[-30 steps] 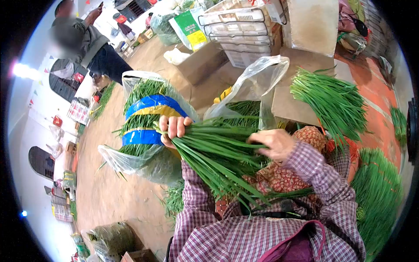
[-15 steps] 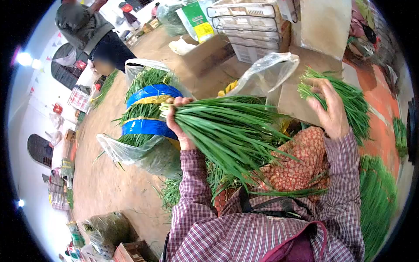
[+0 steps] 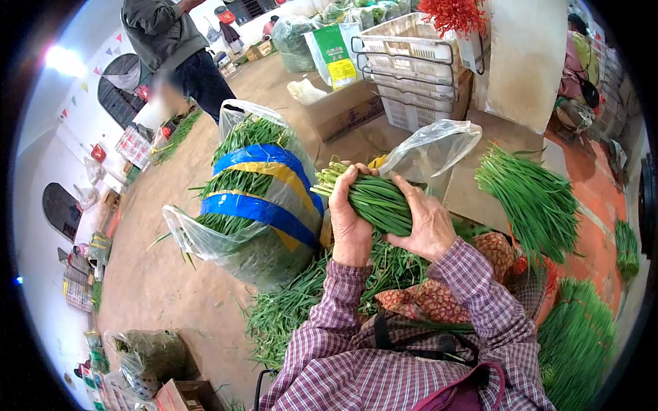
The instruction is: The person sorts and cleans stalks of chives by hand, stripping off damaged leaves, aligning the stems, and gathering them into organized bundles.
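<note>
A bunch of green stalks [image 3: 378,200] is held between my two hands over my lap, its pale ends pointing left. My left hand [image 3: 351,218] wraps round it near those ends. On the right side my right hand [image 3: 426,220] closes round the leafy part, thumb below. Loose green leaves [image 3: 295,312] lie beneath my hands. To the left stands a plastic bag of greens [image 3: 264,198] bound with blue and yellow tape. Another bunch [image 3: 531,198] rests on cardboard at the right.
An open clear bag [image 3: 435,147] is just beyond my hands. White crates [image 3: 411,65] and a cardboard box [image 3: 343,109] stand farther off. Many bundled greens [image 3: 579,342] lie at lower right. A person [image 3: 171,48] stands at upper left; red ties [image 3: 456,15] sit atop the crates.
My right hand has come back from the bunch on the cardboard to the held bunch. Both hands now grip it, and its long leaves no longer fan out to the right. The view has shifted.
</note>
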A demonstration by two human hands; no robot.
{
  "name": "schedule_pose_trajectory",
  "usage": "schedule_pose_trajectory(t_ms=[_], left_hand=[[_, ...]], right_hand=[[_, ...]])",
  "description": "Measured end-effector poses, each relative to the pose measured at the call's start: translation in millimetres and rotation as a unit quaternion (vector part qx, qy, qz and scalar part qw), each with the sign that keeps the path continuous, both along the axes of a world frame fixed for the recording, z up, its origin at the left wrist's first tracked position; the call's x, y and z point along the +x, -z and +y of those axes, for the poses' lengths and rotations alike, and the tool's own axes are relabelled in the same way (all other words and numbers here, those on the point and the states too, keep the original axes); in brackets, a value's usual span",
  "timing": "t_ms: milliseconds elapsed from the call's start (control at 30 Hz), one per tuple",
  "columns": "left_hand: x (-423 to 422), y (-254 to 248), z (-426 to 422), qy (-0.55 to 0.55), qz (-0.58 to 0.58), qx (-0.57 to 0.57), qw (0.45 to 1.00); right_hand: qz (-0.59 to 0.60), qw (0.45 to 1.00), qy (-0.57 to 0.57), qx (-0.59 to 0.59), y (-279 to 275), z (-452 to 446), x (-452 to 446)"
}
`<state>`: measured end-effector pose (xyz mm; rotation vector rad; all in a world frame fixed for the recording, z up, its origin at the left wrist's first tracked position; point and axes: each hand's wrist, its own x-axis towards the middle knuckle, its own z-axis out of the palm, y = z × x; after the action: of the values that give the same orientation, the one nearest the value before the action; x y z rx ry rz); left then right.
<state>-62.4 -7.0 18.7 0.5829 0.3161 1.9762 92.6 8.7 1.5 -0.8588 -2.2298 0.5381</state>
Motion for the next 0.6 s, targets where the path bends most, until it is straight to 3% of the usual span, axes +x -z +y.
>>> schedule_pose_trajectory(t_ms=[67,100,133,200,267,300,333,400,500,533,600], left_hand=[[0,-1,0,0.051,-0.015,-0.08,0.995],[4,-3,-1,0.037,0.017,-0.112,0.993],[8,-6,-3,0.039,0.015,-0.11,0.993],[15,-11,-9,0.066,0.024,-0.105,0.992],[13,-5,-14,0.117,0.079,-0.064,0.988],[10,-1,-20,0.142,0.085,-0.063,0.984],[7,4,-24,0.168,0.093,-0.062,0.979],[4,26,-21,0.186,0.101,-0.058,0.976],[13,52,-20,0.234,0.064,-0.079,0.967],[17,59,-17,0.244,0.045,-0.088,0.965],[30,60,-11,0.3,0.025,-0.026,0.953]], right_hand=[[0.034,0.999,-0.008,-0.009,2,1,2],[0.046,0.995,-0.035,-0.081,5,5,6],[0.059,0.985,-0.061,-0.153,7,9,10],[0.082,0.977,-0.079,-0.178,9,15,21],[0.191,0.866,-0.2,-0.418,10,19,34],[0.186,0.828,-0.218,-0.482,4,15,43],[0.185,0.831,-0.212,-0.48,11,13,51],[0.219,0.729,-0.218,-0.61,37,3,65],[0.275,0.657,-0.261,-0.652,68,-15,71],[0.274,0.655,-0.259,-0.655,81,-18,73],[0.224,0.632,-0.277,-0.688,97,-22,77]])
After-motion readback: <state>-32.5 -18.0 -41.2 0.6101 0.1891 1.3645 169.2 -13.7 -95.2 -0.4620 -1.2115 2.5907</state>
